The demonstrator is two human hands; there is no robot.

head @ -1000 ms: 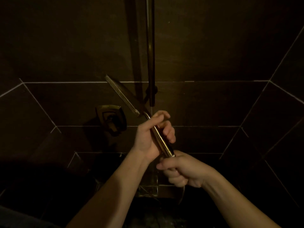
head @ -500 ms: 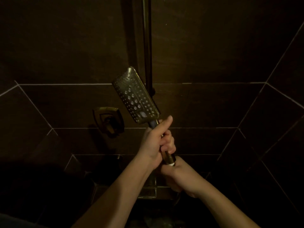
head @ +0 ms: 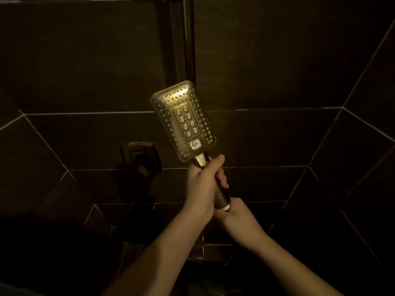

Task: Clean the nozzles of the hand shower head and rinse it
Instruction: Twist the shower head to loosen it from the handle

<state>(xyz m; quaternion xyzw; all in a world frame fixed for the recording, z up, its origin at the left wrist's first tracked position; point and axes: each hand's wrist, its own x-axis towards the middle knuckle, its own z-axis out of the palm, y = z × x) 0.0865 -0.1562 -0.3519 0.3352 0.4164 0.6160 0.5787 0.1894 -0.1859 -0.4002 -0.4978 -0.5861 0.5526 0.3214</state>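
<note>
hand shower head held upright in front of the slide bar, nozzle face toward the camera. one second ago only its thin edge showed; half a second ago the face was partly turned; now it is presented nearly square-on, tipped slightly left of the bar. judged meaning: the nozzles are exposed for inspection and rubbing, so cleaning can begin; no water runs and no cloth or brush is seen.

grip: left hand wrapped closed around the upper handle, just below the neck and lower right of the bar's visible end, thumb lying up toward the neck. right hand closed at the base of the handle, under the white end ring, where the hose presumably joins; its fingers are hidden, so what exactly they pinch cannot be told. both have kept these positions through the turn.

appearance: rectangular, rounded corners, brass-gold finish catching warm light at the top. rows of small nozzle holes border the face; a raised central panel carries eight larger ringed nozzles in two columns. a white mode button sits beneath the panel, near the neck. deposits, if any, are too small to resolve in this dim light.

left of and below the bar, a matching wall control on dark tile.
</note>
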